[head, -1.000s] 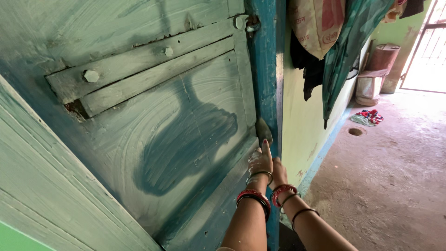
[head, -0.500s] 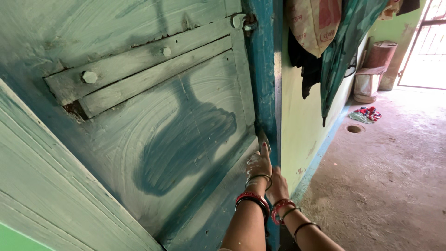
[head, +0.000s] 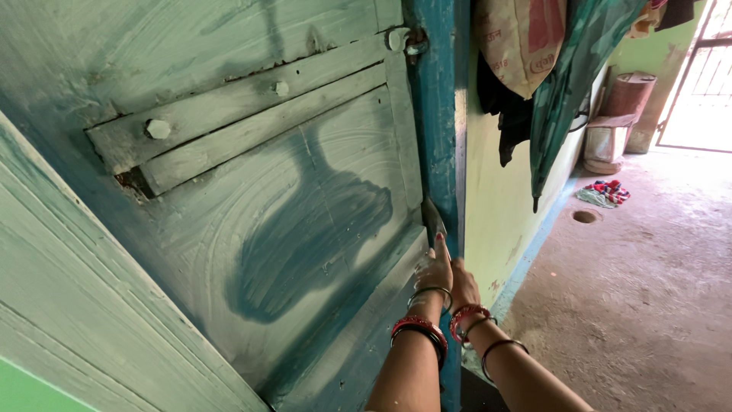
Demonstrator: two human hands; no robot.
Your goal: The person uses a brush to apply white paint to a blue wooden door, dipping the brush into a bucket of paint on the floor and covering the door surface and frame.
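- One large wooden door point(head: 290, 229), stiff, heavy and wet with streaky blue-green paint, fills the left; touch only dry parts.
- Left hand point(head: 433, 268), forefinger out, grips a light paintbrush point(head: 432, 221) by its handle, bristles at the door's edge.
- Right hand point(head: 463, 282) sits just behind; its grip is probably loose, but I cannot tell.

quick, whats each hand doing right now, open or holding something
Left hand: closed on the brush, forefinger along its handle, bristles at the door edge.
Right hand: mostly hidden behind the left; cannot tell.
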